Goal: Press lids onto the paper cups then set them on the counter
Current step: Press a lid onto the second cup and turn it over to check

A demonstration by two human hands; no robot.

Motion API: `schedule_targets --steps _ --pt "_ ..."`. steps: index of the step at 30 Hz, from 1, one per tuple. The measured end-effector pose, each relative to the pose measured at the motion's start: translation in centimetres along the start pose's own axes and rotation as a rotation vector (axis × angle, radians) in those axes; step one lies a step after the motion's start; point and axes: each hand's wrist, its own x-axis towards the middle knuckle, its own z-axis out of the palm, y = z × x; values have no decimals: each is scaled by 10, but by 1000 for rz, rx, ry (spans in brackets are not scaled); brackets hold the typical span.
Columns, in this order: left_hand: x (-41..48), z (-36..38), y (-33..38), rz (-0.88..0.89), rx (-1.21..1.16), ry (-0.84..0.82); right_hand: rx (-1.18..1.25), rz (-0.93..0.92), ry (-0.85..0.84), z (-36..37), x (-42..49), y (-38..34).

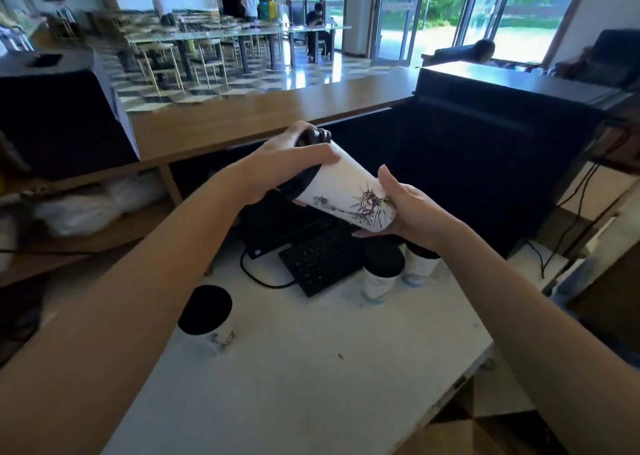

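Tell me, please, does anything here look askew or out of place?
Only the held cup: it lies tilted almost sideways between the left hand and right hand, its black lid pointing left. The three lidded cups on the counter stand upright.

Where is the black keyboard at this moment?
In the head view the black keyboard lies on the white counter at centre, left of two lidded paper cups, below the held paper cup.

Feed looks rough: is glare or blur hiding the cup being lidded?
Head view: windows blown out, but only in the background; held cup evenly lit, its print legible; its black lid shows little detail; left edge by the shelf bags smeared; wide lens bows the wooden counter.
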Motion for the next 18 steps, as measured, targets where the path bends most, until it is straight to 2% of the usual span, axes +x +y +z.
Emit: schedule_targets --steps 1,3,6,11,14,16,18 --pt "-2 3 -3 83 29 50 117 74 7 2 -1 -1" --pt "-8 10 -10 268 133 152 155 171 9 5 -4 -3" --pt "-16 18 -21 506 149 152 149 193 -31 4 -10 -8" --pt "-19 20 -33 630 149 113 248 98 63 5 -17 -10" --pt "-16 17 -36 613 163 44 302 29 108 8 -20 -4" --pt "-17 18 -37 464 110 -28 285 -42 153 6 -23 0" --pt "-19 22 -36 224 -122 -56 212 -117 182 2 -27 3"
